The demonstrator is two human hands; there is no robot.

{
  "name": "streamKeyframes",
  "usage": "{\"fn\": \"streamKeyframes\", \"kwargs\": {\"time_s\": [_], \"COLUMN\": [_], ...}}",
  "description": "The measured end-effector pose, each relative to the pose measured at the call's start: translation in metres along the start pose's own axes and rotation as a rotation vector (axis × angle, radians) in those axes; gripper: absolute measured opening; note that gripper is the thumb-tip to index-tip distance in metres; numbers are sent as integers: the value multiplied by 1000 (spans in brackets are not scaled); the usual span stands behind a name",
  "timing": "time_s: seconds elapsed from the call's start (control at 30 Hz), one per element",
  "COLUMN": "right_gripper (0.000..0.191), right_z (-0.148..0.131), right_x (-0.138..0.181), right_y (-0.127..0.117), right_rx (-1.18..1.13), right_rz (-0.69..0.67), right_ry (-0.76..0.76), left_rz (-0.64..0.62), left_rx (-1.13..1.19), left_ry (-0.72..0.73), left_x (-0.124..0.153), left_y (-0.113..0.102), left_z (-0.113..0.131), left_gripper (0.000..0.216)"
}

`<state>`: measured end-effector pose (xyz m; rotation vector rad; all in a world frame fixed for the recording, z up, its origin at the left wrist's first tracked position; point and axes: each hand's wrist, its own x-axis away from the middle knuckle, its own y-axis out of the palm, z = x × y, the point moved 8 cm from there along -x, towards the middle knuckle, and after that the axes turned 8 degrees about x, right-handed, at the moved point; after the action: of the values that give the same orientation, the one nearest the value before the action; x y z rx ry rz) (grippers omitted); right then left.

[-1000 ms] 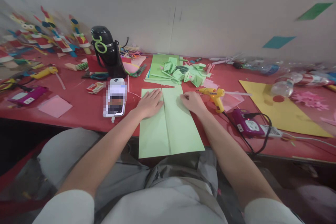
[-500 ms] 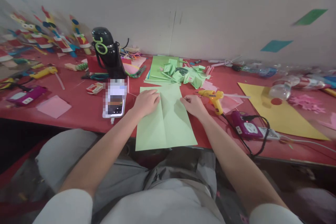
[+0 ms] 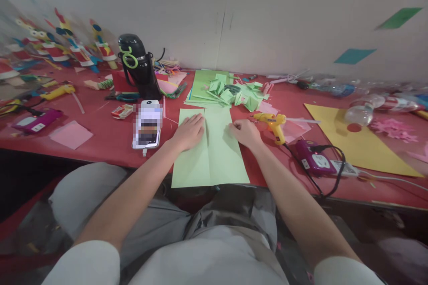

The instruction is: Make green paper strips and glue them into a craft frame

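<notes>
A light green sheet of paper (image 3: 225,164) with a crease down its middle lies in front of me, its near end reaching past the table edge. My left hand (image 3: 191,132) rests flat on its left half, fingers stretched out toward the crease. At the right edge, my right hand (image 3: 245,132) has its fingers curled, with thumb and forefinger pinching the paper. Beyond the sheet lie folded green paper pieces (image 3: 230,93) on a stack of green sheets (image 3: 203,81).
Right of my right hand lies a yellow glue gun (image 3: 274,127), its cord running to a purple power adapter (image 3: 312,160). A phone (image 3: 149,124) and a black bottle (image 3: 138,69) stand to the left. Yellow paper (image 3: 371,153) and plastic bottles (image 3: 359,116) occupy the right side.
My left hand has shifted slightly nearer to me on the paper and its fingers lie straighter. The right hand stays at the right edge.
</notes>
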<state>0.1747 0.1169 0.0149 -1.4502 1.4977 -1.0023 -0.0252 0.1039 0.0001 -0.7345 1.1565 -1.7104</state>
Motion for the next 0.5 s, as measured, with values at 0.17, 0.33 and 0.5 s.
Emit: {"fn": "streamKeyframes", "kwargs": {"time_s": [0.17,0.33,0.5], "right_gripper": [31,30,29], "right_z": [-3,-3,-3], "right_x": [3,4,4], "right_y": [-1,0,0], "right_rx": [24,55,72], "right_rz": [-7,-27,-12], "right_ry": [11,11,-5], "left_rz": [-20,-19,-25], "left_rx": [-3,7,6], "left_ry": [-11,-5,-5], "left_x": [0,0,0], "left_y": [1,1,1], "left_z": [-1,-1,0], "left_gripper": [58,58,58]}}
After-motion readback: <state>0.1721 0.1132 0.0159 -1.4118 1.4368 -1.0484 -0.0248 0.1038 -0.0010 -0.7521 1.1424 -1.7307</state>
